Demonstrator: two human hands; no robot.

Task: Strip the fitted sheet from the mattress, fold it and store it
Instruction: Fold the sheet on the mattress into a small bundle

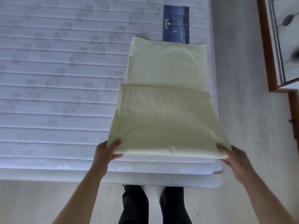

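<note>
A pale yellow fitted sheet (pixel 165 97) lies folded into a long strip on the right end of the bare white quilted mattress (pixel 56 78). Its near part is doubled over, and the fold edge runs across the strip at mid-length. My left hand (pixel 106 152) pinches the near left corner of the sheet, thumb on top. My right hand (pixel 233 157) grips the near right corner in the same way. That near edge is raised a little above the mattress's front edge.
A dark blue label (pixel 176 23) is sewn on the mattress beyond the sheet. A wooden-framed cabinet with a glass door (pixel 281 46) stands at the right, across a strip of grey floor (pixel 239 78). My legs (pixel 153 206) stand against the bed's front edge.
</note>
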